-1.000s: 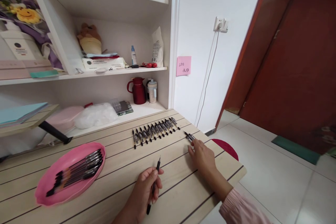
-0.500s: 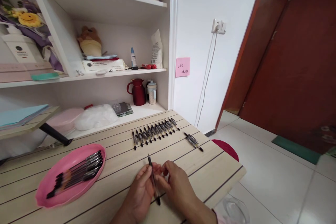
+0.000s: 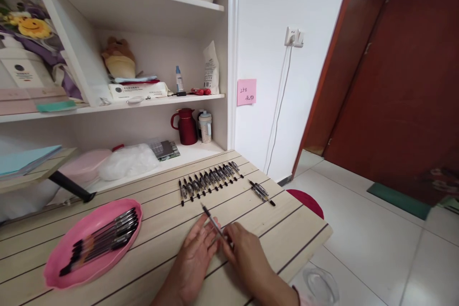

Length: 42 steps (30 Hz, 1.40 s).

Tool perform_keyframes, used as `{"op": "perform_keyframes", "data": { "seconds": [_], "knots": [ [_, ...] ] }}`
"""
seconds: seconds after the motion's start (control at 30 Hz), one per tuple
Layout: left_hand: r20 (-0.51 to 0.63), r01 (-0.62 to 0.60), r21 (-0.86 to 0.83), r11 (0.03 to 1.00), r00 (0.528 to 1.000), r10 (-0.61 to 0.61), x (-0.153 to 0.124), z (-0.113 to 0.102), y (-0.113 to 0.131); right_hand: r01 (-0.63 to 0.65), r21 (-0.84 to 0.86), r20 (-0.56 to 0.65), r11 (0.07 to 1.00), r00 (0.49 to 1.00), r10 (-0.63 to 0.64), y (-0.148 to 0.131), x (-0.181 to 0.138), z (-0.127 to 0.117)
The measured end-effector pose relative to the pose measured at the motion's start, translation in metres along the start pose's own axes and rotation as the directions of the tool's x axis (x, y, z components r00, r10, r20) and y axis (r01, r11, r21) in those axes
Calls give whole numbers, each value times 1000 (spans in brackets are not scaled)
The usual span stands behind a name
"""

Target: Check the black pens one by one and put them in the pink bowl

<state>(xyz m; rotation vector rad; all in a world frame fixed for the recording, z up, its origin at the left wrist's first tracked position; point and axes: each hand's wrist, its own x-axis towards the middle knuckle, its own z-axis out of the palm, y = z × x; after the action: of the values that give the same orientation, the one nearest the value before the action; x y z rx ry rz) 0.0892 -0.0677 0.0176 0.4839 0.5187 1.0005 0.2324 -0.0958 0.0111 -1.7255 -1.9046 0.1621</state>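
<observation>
A black-tipped clear pen point(image 3: 211, 217) is pinched between the thumb and fingers of my right hand point(image 3: 247, 253). Its tip points away, up and to the left. My left hand point(image 3: 195, 253) lies palm up just left of it, fingers stretched out and apart, under the pen's front part; whether they touch it I cannot tell. Ahead of my hands several pens and their caps point(image 3: 208, 181) lie in a slanting row on the table point(image 3: 161, 244). To the right rests a small separate group of pen parts point(image 3: 261, 192). Several capped pens point(image 3: 103, 236) fill the pink tray point(image 3: 53, 265) on the left.
White shelves point(image 3: 161, 103) rise behind the table, holding a red jug point(image 3: 187, 126), a cup point(image 3: 205, 126) and a plastic bag point(image 3: 129, 161). A raised stand point(image 3: 68, 158) is at left. A red stool point(image 3: 304, 201) and a clear container point(image 3: 319, 287) sit past the right edge.
My left hand has let go of the pen and spread its fingers. My right hand now grips the pen, which has tilted from nearly upright towards the right hand. The view has shifted slightly.
</observation>
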Motion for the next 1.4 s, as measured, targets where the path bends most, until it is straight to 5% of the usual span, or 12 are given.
{"op": "perform_keyframes", "data": {
  "seconds": [0.23,0.37,0.87,1.17,1.4],
  "knots": [
    [-64,37,172,984,998,-27,0,-2,0,-225,-367,-26,903,972,232,83,40,-31],
    [-72,36,208,977,997,-21,2,-4,-1,-252,-453,9,855,958,287,106,48,-35],
    [-47,59,248,967,998,-49,3,-4,0,-241,-506,-19,828,963,269,113,48,-31],
    [-29,57,258,964,998,-51,3,-4,1,-254,-496,-91,830,966,241,119,45,-53],
    [-31,60,256,965,998,-54,3,-3,1,-156,-530,8,833,982,188,130,52,-69]
  ]
}}
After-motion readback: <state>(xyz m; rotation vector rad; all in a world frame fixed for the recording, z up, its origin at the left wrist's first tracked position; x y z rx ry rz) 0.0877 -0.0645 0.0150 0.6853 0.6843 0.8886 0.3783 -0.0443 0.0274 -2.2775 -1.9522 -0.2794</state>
